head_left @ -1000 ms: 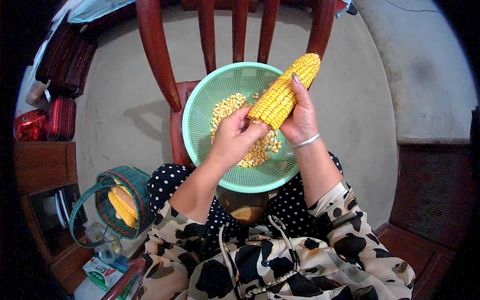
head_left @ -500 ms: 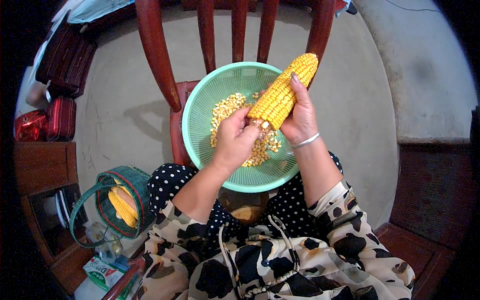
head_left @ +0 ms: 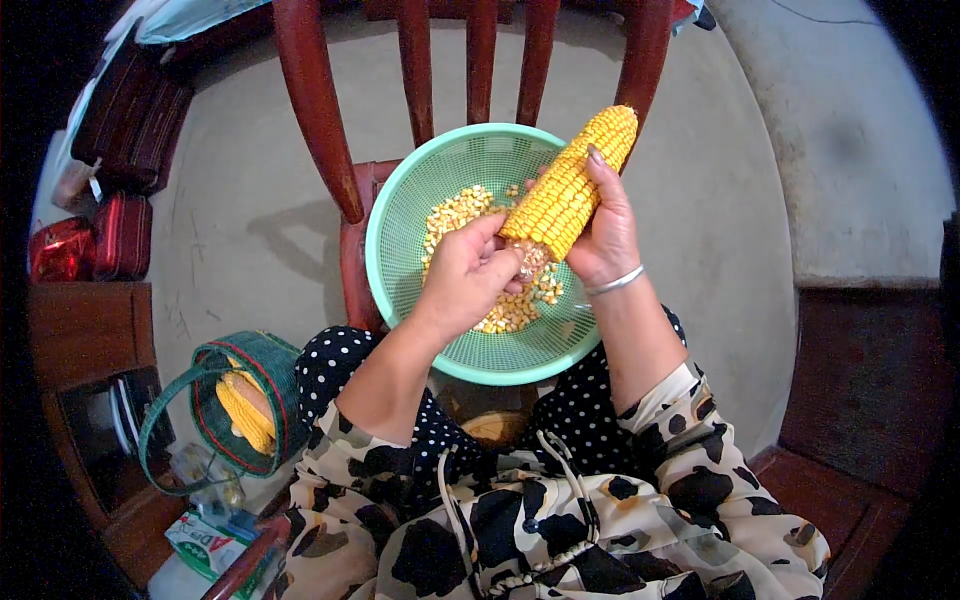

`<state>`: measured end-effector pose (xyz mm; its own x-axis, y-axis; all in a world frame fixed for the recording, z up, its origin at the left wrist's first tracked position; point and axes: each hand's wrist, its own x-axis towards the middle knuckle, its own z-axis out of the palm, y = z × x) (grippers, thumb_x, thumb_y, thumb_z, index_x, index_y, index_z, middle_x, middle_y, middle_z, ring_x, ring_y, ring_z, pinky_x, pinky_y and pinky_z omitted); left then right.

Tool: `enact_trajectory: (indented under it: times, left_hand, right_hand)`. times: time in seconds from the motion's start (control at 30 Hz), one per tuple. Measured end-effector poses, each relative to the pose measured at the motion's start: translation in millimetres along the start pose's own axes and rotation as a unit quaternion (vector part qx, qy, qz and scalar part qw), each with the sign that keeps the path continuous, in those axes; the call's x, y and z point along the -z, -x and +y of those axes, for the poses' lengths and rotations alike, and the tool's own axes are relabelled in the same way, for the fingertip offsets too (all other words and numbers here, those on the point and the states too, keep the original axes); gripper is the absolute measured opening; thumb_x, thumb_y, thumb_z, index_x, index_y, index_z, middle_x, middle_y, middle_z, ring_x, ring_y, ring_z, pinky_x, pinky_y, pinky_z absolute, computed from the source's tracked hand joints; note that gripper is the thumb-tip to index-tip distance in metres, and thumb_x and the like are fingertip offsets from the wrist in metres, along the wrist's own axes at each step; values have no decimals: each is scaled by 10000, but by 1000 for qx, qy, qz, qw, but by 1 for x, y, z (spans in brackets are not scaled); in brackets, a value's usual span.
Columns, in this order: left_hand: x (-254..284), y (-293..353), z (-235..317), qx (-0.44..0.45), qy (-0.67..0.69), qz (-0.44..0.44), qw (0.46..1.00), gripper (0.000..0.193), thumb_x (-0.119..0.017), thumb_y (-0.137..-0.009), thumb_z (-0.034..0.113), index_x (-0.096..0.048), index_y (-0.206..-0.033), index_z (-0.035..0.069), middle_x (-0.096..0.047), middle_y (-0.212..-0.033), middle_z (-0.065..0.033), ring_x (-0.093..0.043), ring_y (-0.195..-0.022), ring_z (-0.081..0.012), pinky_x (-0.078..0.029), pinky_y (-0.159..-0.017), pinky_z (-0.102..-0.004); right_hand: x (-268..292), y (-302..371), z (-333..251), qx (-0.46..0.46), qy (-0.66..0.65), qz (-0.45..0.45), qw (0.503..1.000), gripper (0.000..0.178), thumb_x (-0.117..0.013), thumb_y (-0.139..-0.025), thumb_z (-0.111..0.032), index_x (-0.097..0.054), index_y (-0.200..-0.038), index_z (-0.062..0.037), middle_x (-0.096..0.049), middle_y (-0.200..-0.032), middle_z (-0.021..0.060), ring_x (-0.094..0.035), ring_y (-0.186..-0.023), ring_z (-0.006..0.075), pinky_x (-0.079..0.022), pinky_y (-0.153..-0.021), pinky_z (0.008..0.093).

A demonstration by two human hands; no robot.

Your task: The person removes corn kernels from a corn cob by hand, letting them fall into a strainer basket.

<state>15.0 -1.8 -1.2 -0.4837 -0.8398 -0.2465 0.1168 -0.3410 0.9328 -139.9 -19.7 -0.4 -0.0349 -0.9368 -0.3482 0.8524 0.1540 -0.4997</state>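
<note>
Corn point(head_left: 575, 180) slanted above basin point(head_left: 500, 366) of kernels point(head_left: 456, 211); right hand point(head_left: 606, 235) gripped its side, left hand point(head_left: 462, 275) pinched bared lower end.

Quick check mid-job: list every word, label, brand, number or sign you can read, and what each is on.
White-and-green carton, lower left: large red and white lettering, not copied out here; any finer print is too small and blurred to read.
Corn cob: none visible.
Green basin: no readable lettering.
</note>
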Motion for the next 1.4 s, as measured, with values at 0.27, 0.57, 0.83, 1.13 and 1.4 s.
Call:
enact_trajectory:
  times: [0.27, 0.57, 0.83, 1.13, 1.4]
  left_hand:
    - [4, -2, 0, 47, 104, 49, 992, 322, -417, -833, 74, -495, -1120, -49, -598, -971, -109, -605, -807, -171, -513, -697, -290]
    - [-8, 5, 0, 41, 143, -59, 987, 350, -613, -828, 204, -525, -1074, -28, -606, -970, -85, -595, -827, -139, -485, -737, -261]
    - [-10, 4, -3, -67, 44, 26, 996, 368, -671, -778, 114, -511, -1064, -54, -612, -927, -85, -599, -795, -107, -498, -701, -224]
    - [-14, 4, -5, -28, 96, 43, 994, 387, -668, -787, 135, -495, -1075, -56, -598, -948, -82, -581, -823, -100, -478, -718, -216]
    - [-15, 5, -5, -80, 26, 29, 996, 337, -626, -806, 114, -501, -1068, -57, -597, -948, -76, -573, -852, -112, -463, -761, -244]
  right_hand:
    - [6, -3, 1, 8, -23, -24, 999, 343, -557, -828, -288, -463, -1046, -41, -567, -906, 146, -580, -845, 311, -482, -786, 462]
    - [8, 0, 0, 29, -75, -105, 991, 450, -530, -806, -352, -441, -1101, -25, -550, -969, 170, -565, -902, 333, -466, -828, 494]
    - [5, -4, 4, -11, -9, -39, 999, 316, -572, -842, -240, -465, -1066, -44, -578, -906, 134, -593, -843, 288, -508, -762, 433]
    - [6, -3, 7, -15, -3, -35, 999, 333, -577, -832, -220, -451, -1078, -34, -578, -910, 145, -591, -848, 295, -505, -765, 433]
    - [7, -3, 2, -9, -8, -46, 999, 341, -575, -828, -214, -450, -1080, -22, -580, -920, 153, -591, -856, 298, -506, -762, 429]
